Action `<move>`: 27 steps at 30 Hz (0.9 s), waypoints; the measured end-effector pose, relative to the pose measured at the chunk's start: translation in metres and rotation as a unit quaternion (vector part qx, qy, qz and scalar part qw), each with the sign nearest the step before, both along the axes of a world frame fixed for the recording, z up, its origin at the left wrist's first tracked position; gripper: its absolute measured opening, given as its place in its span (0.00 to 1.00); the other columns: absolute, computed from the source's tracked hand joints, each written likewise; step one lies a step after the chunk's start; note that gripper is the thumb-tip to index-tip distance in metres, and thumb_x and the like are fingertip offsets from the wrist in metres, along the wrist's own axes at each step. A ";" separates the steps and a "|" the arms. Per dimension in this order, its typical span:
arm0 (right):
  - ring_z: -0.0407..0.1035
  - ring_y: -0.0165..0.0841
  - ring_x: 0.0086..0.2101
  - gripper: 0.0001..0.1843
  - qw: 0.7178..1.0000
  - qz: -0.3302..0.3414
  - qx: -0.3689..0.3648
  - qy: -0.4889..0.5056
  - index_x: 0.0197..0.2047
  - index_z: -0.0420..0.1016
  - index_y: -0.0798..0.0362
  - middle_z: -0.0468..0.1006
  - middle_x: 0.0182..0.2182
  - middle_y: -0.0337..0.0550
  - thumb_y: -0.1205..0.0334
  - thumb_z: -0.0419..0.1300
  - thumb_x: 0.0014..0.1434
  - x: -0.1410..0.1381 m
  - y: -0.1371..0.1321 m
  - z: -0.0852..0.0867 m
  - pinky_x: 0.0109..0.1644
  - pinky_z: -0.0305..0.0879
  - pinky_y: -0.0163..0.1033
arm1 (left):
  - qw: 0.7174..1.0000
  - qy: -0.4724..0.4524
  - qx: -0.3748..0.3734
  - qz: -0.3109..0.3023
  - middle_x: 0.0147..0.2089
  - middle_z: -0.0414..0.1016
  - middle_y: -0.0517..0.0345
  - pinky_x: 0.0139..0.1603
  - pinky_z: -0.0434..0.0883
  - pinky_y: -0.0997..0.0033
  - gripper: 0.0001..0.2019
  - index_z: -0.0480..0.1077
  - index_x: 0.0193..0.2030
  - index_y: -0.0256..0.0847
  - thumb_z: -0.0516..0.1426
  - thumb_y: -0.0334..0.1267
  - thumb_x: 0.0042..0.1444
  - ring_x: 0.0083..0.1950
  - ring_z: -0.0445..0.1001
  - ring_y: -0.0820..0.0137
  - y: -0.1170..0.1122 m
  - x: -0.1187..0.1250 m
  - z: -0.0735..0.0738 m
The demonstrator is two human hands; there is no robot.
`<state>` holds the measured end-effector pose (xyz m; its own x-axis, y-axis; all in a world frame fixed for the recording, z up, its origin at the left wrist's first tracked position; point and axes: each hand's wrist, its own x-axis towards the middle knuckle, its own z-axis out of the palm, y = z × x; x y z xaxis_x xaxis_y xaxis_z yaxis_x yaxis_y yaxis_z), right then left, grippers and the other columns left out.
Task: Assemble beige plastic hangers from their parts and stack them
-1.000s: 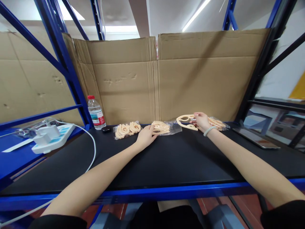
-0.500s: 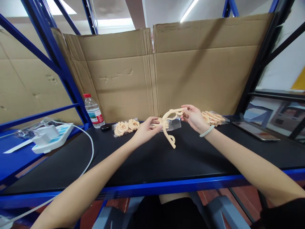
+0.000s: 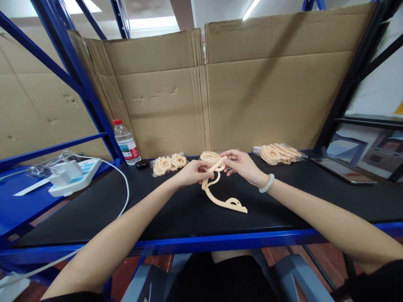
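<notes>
A beige folding clothes hanger (image 3: 218, 201) is held above the black tabletop, its lower arm swung out to the right with a small loop near the tip. My left hand (image 3: 194, 172) pinches its upper part between thumb and fingers. My right hand (image 3: 242, 165), with a pale bead bracelet at the wrist, is closed on the other end of that upper part. Fingers partly hide where the arms join. Just behind my hands lies a clear bag of beige hangers (image 3: 210, 156), partly covered by them.
Bags of similar beige pieces lie at the back left (image 3: 169, 163) and back right (image 3: 279, 154). A water bottle (image 3: 126, 144) stands near the cardboard wall (image 3: 267, 92). On the left are a power strip (image 3: 75, 178) and white cable (image 3: 127, 188); a tablet-like device (image 3: 343, 171) lies right.
The hanger has come lower and closer, its free arm now pointing right. My right hand has moved left toward my left hand, which has closed onto the hanger. The view has shifted slightly.
</notes>
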<state>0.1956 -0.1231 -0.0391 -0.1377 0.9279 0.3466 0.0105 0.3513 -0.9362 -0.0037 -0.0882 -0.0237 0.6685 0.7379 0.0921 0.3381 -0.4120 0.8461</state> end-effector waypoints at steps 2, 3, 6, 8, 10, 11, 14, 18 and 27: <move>0.71 0.28 0.27 0.13 1.000 0.003 -0.031 0.003 0.45 0.68 0.55 0.74 0.29 0.41 0.62 0.61 0.56 0.005 0.002 0.002 0.29 0.72 0.32 | 0.999 -0.022 -0.005 0.025 0.29 0.76 0.55 0.23 0.66 0.78 0.13 0.73 0.38 0.35 0.62 0.40 0.46 0.26 0.71 0.74 0.000 0.001 0.000; 0.72 0.28 0.28 0.13 0.999 0.008 -0.050 -0.003 0.46 0.68 0.55 0.75 0.29 0.42 0.63 0.60 0.57 0.008 0.003 0.003 0.31 0.73 0.33 | 0.999 -0.034 -0.004 0.040 0.28 0.76 0.55 0.23 0.66 0.78 0.12 0.73 0.37 0.34 0.62 0.39 0.46 0.26 0.72 0.74 0.000 0.002 0.000; 0.72 0.29 0.31 0.12 0.990 0.046 -0.103 -0.089 0.44 0.71 0.55 0.77 0.34 0.46 0.58 0.59 0.58 0.022 0.005 0.008 0.33 0.72 0.32 | 0.992 -0.081 -0.014 0.096 0.31 0.77 0.54 0.24 0.68 0.79 0.10 0.71 0.37 0.34 0.62 0.36 0.48 0.27 0.73 0.74 0.001 0.000 0.001; 0.72 0.29 0.32 0.15 0.971 0.084 -0.121 -0.191 0.42 0.74 0.56 0.78 0.36 0.48 0.53 0.59 0.58 0.032 0.006 0.010 0.32 0.69 0.31 | 0.983 -0.112 -0.037 0.140 0.32 0.77 0.53 0.26 0.70 0.78 0.09 0.70 0.38 0.34 0.61 0.34 0.49 0.28 0.74 0.74 0.002 -0.003 0.000; 0.71 0.30 0.34 0.18 0.945 0.113 -0.096 -0.291 0.40 0.76 0.55 0.78 0.37 0.47 0.49 0.59 0.57 0.040 0.006 0.011 0.33 0.67 0.32 | 0.973 -0.139 -0.056 0.174 0.33 0.77 0.52 0.28 0.72 0.76 0.09 0.69 0.38 0.34 0.60 0.33 0.50 0.29 0.75 0.73 0.002 -0.006 -0.002; 0.71 0.31 0.35 0.19 0.932 0.125 -0.072 -0.333 0.40 0.77 0.55 0.79 0.36 0.46 0.47 0.59 0.56 0.043 0.006 0.010 0.35 0.66 0.32 | 0.969 -0.150 -0.061 0.187 0.33 0.77 0.52 0.29 0.73 0.76 0.08 0.68 0.37 0.34 0.61 0.33 0.50 0.29 0.76 0.73 0.001 -0.007 -0.003; 0.69 0.31 0.34 0.19 0.892 0.155 -0.005 -0.424 0.39 0.79 0.54 0.78 0.34 0.42 0.47 0.63 0.51 0.046 0.007 0.006 0.37 0.63 0.34 | 0.958 -0.184 -0.071 0.209 0.32 0.77 0.54 0.31 0.75 0.74 0.08 0.67 0.36 0.34 0.61 0.33 0.50 0.30 0.76 0.73 0.001 -0.011 -0.006; 0.66 0.30 0.28 0.16 0.881 0.124 0.025 -0.456 0.32 0.77 0.57 0.76 0.27 0.40 0.50 0.64 0.50 0.045 0.012 -0.002 0.32 0.59 0.34 | 0.950 -0.210 -0.085 0.213 0.31 0.75 0.56 0.31 0.75 0.76 0.06 0.66 0.35 0.34 0.59 0.33 0.54 0.29 0.76 0.75 0.000 -0.011 -0.008; 0.69 0.29 0.26 0.13 0.951 0.057 -0.024 -0.303 0.33 0.74 0.56 0.76 0.27 0.43 0.54 0.62 0.51 0.048 0.015 -0.001 0.27 0.63 0.33 | 0.954 -0.197 -0.096 0.204 0.33 0.76 0.54 0.31 0.75 0.77 0.04 0.65 0.36 0.34 0.58 0.30 0.55 0.30 0.76 0.75 -0.003 -0.005 -0.014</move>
<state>0.2439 -0.1080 -0.0398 -0.3988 0.9079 0.1293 0.5173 0.3392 -0.7857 -0.0084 -0.0912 -0.0377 0.2635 0.9579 0.1143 0.0768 -0.1389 0.9873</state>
